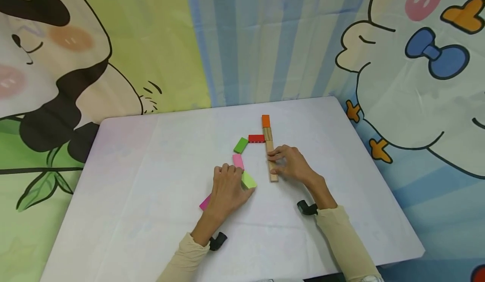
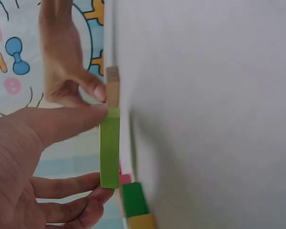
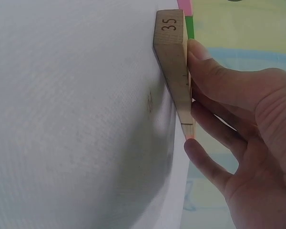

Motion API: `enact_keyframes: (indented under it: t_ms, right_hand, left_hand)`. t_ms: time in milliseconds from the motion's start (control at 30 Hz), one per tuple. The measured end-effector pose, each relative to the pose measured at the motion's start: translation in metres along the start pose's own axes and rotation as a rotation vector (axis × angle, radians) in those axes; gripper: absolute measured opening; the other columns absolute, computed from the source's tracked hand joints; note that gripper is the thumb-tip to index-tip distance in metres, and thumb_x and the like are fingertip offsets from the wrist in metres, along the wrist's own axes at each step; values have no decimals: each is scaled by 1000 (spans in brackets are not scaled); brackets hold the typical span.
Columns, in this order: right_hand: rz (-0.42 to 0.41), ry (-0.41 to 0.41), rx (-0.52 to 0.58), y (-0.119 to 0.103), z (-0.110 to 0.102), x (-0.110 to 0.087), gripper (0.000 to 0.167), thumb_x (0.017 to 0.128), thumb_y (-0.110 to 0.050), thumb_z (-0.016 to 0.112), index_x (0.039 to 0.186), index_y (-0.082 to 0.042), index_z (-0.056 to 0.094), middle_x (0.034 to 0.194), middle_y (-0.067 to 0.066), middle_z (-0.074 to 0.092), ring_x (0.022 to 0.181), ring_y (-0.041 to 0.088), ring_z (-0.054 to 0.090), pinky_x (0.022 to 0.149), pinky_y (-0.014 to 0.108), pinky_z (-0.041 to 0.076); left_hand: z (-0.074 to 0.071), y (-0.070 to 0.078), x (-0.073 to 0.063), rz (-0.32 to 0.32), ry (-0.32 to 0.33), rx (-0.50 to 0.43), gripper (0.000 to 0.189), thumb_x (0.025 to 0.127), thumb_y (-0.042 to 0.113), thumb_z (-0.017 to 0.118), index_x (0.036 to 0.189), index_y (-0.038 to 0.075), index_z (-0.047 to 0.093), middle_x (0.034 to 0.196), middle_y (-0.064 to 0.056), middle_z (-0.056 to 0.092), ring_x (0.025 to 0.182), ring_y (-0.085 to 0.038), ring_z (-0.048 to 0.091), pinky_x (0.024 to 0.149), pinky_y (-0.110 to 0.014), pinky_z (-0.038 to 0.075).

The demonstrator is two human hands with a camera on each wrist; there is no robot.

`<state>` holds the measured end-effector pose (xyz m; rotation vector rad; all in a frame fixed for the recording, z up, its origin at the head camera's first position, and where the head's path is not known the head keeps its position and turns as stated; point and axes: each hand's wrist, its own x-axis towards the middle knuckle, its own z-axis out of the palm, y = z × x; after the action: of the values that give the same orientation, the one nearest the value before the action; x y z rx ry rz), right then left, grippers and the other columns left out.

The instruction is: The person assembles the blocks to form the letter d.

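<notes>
My left hand [image 1: 227, 187] holds a light green block [image 2: 109, 150] by its two ends, thumb at one and fingertips at the other. Just beyond those fingers lies a pink block [image 1: 238, 160]. A magenta block [image 1: 205, 202] peeks out beside the left wrist, partly covered by it. My right hand [image 1: 291, 162] grips a plain wooden block [image 1: 273, 176] at the near end of a straight row; its end face is stamped 35 in the right wrist view. Thumb and fingers are spread along the block. More plain wooden blocks [image 1: 267, 134] continue the row away from me.
An orange block [image 1: 266, 121] tops the row's far end. From the row's left side juts a red block [image 1: 256, 139], with a green block [image 1: 240, 145] slanting beyond it. All lie on a white table [image 1: 151, 181] before a cartoon-printed cloth [image 1: 257, 42].
</notes>
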<state>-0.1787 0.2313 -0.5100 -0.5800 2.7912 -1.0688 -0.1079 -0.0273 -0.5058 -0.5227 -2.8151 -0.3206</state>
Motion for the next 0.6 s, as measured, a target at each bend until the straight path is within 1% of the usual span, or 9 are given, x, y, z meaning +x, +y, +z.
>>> enact_keyframes:
  t_ms: [67,167,267,367,467,600]
  right_hand:
    - [-3,1,-5,-1,0,0,46,81,-8,96,124,-1,81,136,11,78,135,39,66,118,57,49]
    - [-4,7,-6,-2,-1,-1,46,80,-7,96,123,-1,81,135,11,78,135,39,66,118,58,50]
    - [-6,8,-4,-2,-1,-1,45,80,-7,96,123,-2,82,135,11,78,135,38,66,118,58,49]
    - [-7,8,-7,-1,-1,0,45,81,-8,96,123,-2,82,136,10,78,135,38,66,118,58,49]
    - [-5,9,-7,-1,0,1,45,81,-8,96,123,-3,82,136,10,78,135,38,66,118,58,49]
    - [-2,10,-4,0,1,1,45,81,-8,96,123,-2,82,136,10,78,135,38,66,118,59,49]
  left_hand:
    - [5,3,-4,-13,-20,1,57,76,55,97,104,9,77,89,-7,70,91,-25,59,85,-42,40]
    - [10,5,-8,-43,-39,-21,59,75,54,99,106,8,77,90,-7,69,91,-24,56,85,-41,38]
    - [11,5,-10,-79,-40,-51,65,71,51,102,114,8,78,96,-8,72,94,-24,56,86,-40,38]
    - [10,5,-11,-98,-27,-66,71,68,50,104,120,8,80,101,-9,75,97,-25,58,87,-41,39]
    - [10,5,-11,-104,-19,-72,68,69,46,105,121,9,81,102,-9,77,97,-25,59,86,-41,39]
    - [10,5,-11,-111,-21,-73,63,70,44,104,118,10,82,101,-8,76,96,-24,58,85,-40,39]
